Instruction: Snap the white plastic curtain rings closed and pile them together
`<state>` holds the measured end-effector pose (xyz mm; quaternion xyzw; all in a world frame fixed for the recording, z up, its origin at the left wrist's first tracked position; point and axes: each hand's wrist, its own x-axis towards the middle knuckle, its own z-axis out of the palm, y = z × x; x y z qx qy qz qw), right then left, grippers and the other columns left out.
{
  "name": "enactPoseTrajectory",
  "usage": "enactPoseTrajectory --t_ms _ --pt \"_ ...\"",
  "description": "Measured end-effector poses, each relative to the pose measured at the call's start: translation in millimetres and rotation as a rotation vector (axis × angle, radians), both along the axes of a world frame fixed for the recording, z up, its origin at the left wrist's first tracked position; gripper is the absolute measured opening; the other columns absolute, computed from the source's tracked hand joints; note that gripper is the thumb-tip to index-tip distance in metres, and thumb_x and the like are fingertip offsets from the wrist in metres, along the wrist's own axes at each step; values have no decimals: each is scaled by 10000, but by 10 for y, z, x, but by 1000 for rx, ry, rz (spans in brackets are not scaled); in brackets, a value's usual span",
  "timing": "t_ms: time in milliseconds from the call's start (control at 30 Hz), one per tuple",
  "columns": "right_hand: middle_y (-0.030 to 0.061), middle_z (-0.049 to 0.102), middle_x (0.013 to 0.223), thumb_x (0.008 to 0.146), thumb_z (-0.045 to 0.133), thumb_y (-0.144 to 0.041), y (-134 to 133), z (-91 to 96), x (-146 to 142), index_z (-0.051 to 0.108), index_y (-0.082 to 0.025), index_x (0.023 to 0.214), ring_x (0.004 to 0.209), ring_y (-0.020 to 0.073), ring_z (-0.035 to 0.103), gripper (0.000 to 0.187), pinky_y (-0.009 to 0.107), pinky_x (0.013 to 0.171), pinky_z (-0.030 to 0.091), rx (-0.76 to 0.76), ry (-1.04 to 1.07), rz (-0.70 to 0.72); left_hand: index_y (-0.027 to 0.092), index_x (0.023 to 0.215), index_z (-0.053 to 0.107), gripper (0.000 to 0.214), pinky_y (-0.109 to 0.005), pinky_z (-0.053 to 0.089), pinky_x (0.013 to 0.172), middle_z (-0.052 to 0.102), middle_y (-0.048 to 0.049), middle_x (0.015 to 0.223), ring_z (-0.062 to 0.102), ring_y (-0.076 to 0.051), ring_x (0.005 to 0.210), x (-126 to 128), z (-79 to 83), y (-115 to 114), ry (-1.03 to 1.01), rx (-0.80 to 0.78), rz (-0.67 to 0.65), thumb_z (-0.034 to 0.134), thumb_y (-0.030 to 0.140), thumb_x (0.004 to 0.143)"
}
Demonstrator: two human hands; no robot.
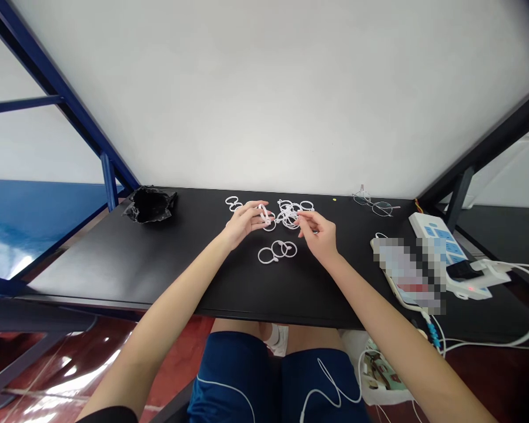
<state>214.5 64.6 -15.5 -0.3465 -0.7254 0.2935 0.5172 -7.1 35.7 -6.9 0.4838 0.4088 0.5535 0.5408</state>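
Black table (158, 264), white wall (264, 88), blue frame (110, 179) at left.
Left hand (245, 223) pinches a white ring (268, 218); right hand (321, 235), fingers curled (grip unclear), touches the ring pile (291, 212).

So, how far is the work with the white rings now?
Done, it seems: a short chain of about three joined rings lies between the wrists. In hand: the left hand holds a ring, and the right hand touches the pile. Left: that tangled pile, plus a pair behind the left hand; whether those are joined I cannot tell.
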Motion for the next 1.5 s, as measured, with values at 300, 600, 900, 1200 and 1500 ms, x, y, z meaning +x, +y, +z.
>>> enactPoseTrajectory --t_ms 300,600,900,1200,1500 --pt "25 696 703 790 686 -357 -103 -95 -173 684 -176 914 545 128 621 219 255 523 523 -141 -214 287 131 920 648 297 -344 559 823 699 -52 847 675 -181 896 292 -109 -92 -56 -79 53 747 326 719" --pt "26 675 710 845 605 -278 -124 -68 -163 684 -190 849 610 142 617 118 256 536 482 65 -252 154 137 842 630 308 -225 488 608 651 -26 762 594 -110 669 -82 126 -104 526 121 -65 733 399 715" --pt "27 677 709 864 575 -292 -94 -96 -150 675 -201 802 613 147 616 149 263 536 483 77 -249 143 172 729 650 132 -192 453 522 683 -6 673 647 -150 632 -383 174 -203 986 -112 -506 669 168 599" --pt "23 652 660 867 589 -397 -139 -57 -159 653 -194 829 538 140 598 216 265 505 492 -51 -175 196 147 793 715 152 -239 520 643 712 -45 723 669 -156 675 -370 188 -148 686 14 -418 720 256 687" --pt "-51 525 566 907 513 -462 -274 34 -166 465 -221 849 479 109 500 252 237 496 426 -82 -205 397 126 776 681 138 -206 472 517 615 -17 640 588 -109 585 157 26 -143 238 2 -157 673 234 689"
